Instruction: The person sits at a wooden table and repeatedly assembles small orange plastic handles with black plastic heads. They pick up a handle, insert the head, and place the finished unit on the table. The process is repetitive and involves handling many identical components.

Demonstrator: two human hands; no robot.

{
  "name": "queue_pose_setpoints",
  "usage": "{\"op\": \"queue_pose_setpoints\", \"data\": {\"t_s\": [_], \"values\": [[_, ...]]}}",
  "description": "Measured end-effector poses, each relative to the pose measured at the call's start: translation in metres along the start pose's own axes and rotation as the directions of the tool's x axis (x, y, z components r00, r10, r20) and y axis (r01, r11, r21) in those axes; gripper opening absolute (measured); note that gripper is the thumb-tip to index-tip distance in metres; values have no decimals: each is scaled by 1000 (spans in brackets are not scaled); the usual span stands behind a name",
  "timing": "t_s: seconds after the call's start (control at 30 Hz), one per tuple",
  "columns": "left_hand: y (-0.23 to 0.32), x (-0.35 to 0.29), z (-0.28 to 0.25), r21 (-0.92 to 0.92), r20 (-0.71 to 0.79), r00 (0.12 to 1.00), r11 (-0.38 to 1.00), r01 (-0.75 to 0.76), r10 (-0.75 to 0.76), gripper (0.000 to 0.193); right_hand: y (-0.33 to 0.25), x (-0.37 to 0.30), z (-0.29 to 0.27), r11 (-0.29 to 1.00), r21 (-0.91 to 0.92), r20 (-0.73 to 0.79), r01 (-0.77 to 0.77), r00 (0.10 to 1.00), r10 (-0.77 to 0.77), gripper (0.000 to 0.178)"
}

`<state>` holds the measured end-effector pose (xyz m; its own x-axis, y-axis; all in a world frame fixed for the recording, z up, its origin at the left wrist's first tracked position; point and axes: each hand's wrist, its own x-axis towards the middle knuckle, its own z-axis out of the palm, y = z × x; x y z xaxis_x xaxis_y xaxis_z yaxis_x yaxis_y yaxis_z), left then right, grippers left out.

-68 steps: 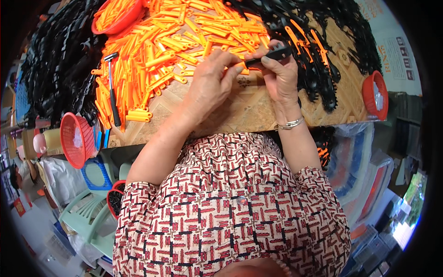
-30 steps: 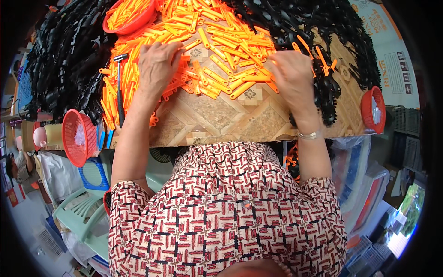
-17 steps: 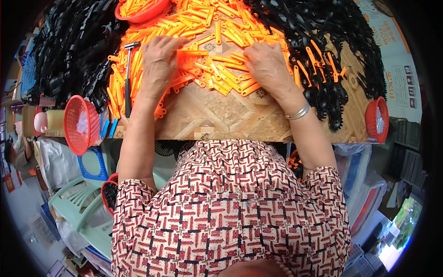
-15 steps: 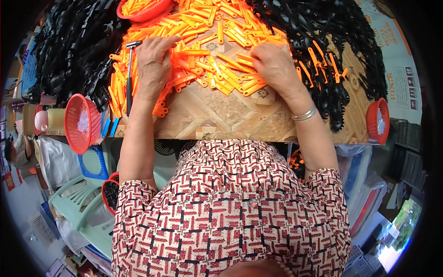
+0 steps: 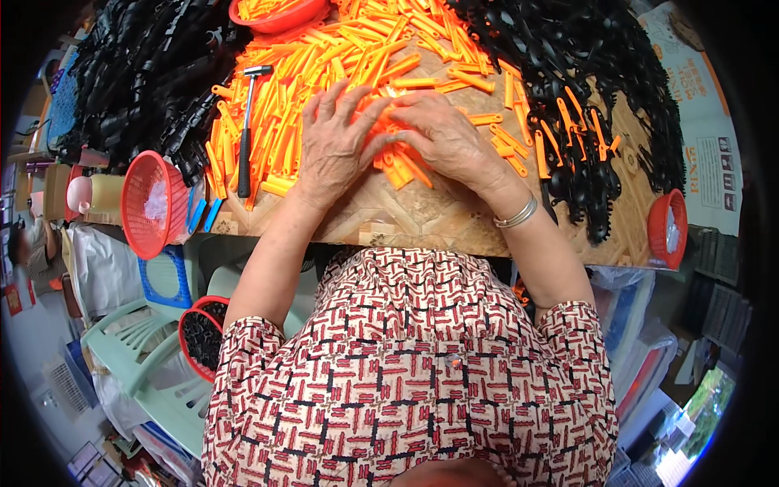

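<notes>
Orange pcs [image 5: 398, 173] lie in a small cluster on the table btwn & just below the two hands, w/ the main orange pile spreading behind; each is a slim strip, some w/ a hole at one end; prob. light, stiff plastic, smooth enough to slide over its neighbours, not very fragile; best hold looks like a thumb-&-finger pinch across the long edges, approx. mid-length.

L hand [image 5: 334, 150] is palm-down at the cluster's left, fingers spread & loosely bent; R hand [image 5: 454, 142] arches over from the right, fingers curled, tips close to L thumb; can't tell if R tips grip a pc, as they're partly hidden.

Hammer [image 5: 245, 142] w/ black handle lies left of L hand, on the pile's edge; black parts [image 5: 138, 89] heap far left, more black parts [image 5: 560, 49] at right, w/ a few orange pcs on top; red bowl [image 5: 284, 22] w/ orange pcs at the back; red basket [image 5: 146, 215] by the table's left edge; patterned tabletop [image 5: 422, 219] shows in front.
</notes>
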<state>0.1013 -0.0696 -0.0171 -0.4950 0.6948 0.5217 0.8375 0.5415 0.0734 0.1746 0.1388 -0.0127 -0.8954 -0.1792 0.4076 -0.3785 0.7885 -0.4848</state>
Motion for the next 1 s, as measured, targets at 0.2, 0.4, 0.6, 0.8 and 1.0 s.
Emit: {"op": "queue_pose_setpoints", "data": {"t_s": [0.2, 0.4, 0.6, 0.8, 1.0], "values": [[-24, 14, -1, -13, -66, 995, 997, 76, -76, 40, -2, -1, -18, 890, -422, -95, -173, 985, 146, 18], [-82, 103, 34, -53, 95, 981, 984, 172, -167, 35, -23, -22, -23, 911, -382, -75, -157, 988, 139, 36], [-69, 140, 96, 76, 263, 960, 990, -115, 92, 53, -46, -47, -6, 895, -392, -30, -212, 976, 217, 56], [-17, 123, 46, -656, 248, 910, 749, -96, 333, 38, -17, -70, -17, 899, -289, -206, -329, 939, 277, 42], [-17, 49, -2, -301, 269, 956, 953, -35, 120, 28, -11, -76, -28, 919, -73, -319, -387, 882, 346, 31]]}}
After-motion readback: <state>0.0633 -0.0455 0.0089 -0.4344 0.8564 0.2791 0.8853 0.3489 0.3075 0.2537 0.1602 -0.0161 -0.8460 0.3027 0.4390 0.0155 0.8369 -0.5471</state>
